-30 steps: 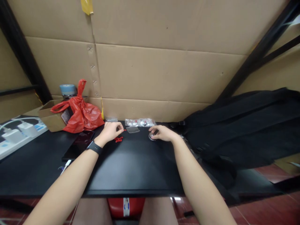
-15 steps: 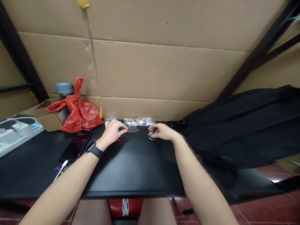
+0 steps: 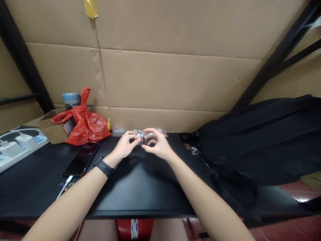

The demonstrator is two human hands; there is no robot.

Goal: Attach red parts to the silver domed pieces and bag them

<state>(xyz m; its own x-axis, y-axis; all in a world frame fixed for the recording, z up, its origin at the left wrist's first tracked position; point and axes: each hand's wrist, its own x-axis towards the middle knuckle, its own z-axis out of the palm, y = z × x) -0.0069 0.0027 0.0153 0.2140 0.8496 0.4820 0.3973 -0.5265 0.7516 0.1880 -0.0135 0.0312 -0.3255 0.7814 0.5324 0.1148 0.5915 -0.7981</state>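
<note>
Both my hands meet over the far part of the black table point(image 3: 140, 187). My left hand point(image 3: 124, 146) pinches a small clear plastic bag point(image 3: 140, 136) between thumb and fingertips, a bit of red showing at the tips. My right hand point(image 3: 160, 145) curls round a small, round, shiny object, mostly hidden by its fingers and held at the bag. Whether the object is inside the bag I cannot tell. Just behind the hands lies a clear packet point(image 3: 162, 132), partly covered. To the left of them is another flat clear packet point(image 3: 117, 132).
At left stand a red plastic bag point(image 3: 86, 125), a cardboard box point(image 3: 51, 129), a phone point(image 3: 82, 159) on a white cable and a power strip point(image 3: 27, 145). A black backpack point(image 3: 263, 140) fills the right side, with a metal ring point(image 3: 195, 151) beside it. A cardboard wall point(image 3: 160, 80) closes the back.
My right hand has moved left with the round object to meet my left hand. My left hand has shifted slightly right with the clear bag. The metal ring by the backpack has come into view.
</note>
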